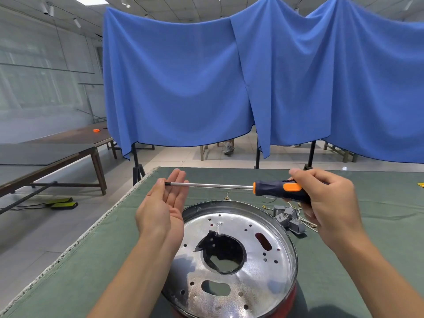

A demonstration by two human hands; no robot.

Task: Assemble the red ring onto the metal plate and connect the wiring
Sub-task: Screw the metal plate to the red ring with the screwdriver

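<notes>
A round metal plate (250, 269) with many holes and a large centre opening lies on the green table cloth in front of me. A red ring (290, 299) shows under its lower right rim. My right hand (325, 200) grips the dark blue and orange handle of a screwdriver (278, 190), held level above the plate. Its shaft points left, and the black tip lies against the fingers of my left hand (165, 203), which is flat with the palm up. Thin wires with terminals (307, 222) lie behind the plate on the right.
Several small grey blocks (288, 218) sit among the wires right of the plate. A yellow object (421, 185) shows at the table's right edge. The table's left edge (98, 223) runs diagonally. Blue curtains on stands hang behind the table, with long dark tables at far left.
</notes>
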